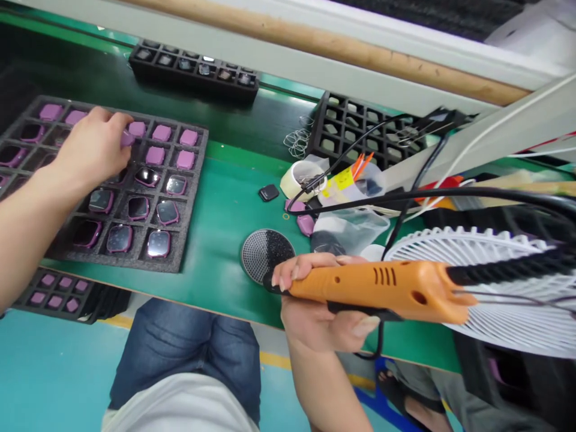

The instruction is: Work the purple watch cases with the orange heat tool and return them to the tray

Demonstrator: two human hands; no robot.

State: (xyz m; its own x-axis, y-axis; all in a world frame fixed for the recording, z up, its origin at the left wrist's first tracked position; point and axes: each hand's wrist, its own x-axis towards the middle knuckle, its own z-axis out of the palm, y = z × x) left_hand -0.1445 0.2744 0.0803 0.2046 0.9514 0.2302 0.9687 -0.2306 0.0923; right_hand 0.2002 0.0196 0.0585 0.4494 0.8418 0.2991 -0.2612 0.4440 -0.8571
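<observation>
My left hand (pixel 96 144) is over the grey foam tray (pixel 193 198), its fingers closed on a small purple watch-shaped piece (pixel 127 139). Some of the tray's compartments hold pieces with the purple side up; others hold watches with dark glass faces (pixel 158 243). The hand and forearm hide several compartments. My right hand (pixel 321 306) is wrapped round an orange corded hand tool (pixel 373 291), which has side vents and a black end pointing left. That end is beside a round, perforated grey disc (pixel 256 255), partly dark, on the green bench (pixel 220 210). The tool's exact kind is unclear.
Black foam trays (pixel 193 75) stand behind. A tape roll (pixel 303 177), a black square piece (pixel 269 192), purple pieces (pixel 306 225) and plastic bags lie mid-bench. Black cables cross towards a white fan grille (pixel 508 324) at right. A shelf edge (pixel 360 54) spans overhead.
</observation>
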